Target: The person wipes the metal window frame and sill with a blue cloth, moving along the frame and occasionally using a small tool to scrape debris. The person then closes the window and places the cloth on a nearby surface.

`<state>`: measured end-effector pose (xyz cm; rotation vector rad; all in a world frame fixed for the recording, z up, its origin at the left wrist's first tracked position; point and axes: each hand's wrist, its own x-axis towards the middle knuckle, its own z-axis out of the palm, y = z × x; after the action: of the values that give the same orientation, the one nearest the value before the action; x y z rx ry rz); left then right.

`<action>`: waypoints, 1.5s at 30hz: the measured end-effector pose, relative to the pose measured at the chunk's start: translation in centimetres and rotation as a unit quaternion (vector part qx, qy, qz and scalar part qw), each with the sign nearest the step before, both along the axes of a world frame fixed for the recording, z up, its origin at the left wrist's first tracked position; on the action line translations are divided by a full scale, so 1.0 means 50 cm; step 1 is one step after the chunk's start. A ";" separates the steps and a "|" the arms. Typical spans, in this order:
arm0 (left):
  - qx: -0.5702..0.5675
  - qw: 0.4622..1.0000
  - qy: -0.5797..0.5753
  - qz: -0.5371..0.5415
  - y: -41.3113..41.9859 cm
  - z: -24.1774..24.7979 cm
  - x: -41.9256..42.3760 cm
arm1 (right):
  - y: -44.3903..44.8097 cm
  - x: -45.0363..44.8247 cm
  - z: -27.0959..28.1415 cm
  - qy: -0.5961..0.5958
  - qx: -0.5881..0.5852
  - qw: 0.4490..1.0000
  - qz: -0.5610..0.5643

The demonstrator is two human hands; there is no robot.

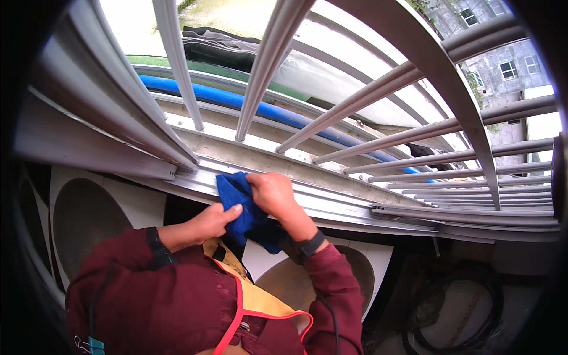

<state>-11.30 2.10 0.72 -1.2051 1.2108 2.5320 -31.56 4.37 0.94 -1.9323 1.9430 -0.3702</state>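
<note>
A blue cloth is bunched between my two hands, over the metal window track. My left hand pinches its left side, with the thumb lying on the fabric. My right hand is closed on its upper right part, just above the track. The top of the cloth overlaps the track's rails, while its lower end hangs over the near edge. Whether it touches the rails cannot be told.
Metal window bars stand just beyond the track. A sliding window frame is at the left. A blue pipe runs outside. Large round pans lie below on both sides of me. A coiled black hose lies at the lower right.
</note>
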 end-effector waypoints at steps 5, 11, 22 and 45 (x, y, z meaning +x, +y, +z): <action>-0.021 1.000 -0.021 0.011 -0.014 0.001 -0.009 | 0.003 0.038 -0.008 0.013 0.004 1.000 -0.019; 0.038 0.998 -0.001 -0.044 0.008 0.019 -0.047 | 0.034 -0.044 0.033 0.092 0.049 0.995 0.011; 0.092 0.991 0.028 0.088 -0.011 0.032 -0.079 | -0.006 -0.007 0.010 0.098 0.002 0.995 -0.001; -0.326 0.861 0.218 -0.324 0.175 0.157 -0.239 | 0.603 0.034 0.054 -0.564 -0.372 0.589 -0.443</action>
<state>-23.25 10.84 8.54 -0.1331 2.2228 1.9484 -29.86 34.52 3.65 -0.2651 1.5661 -2.2655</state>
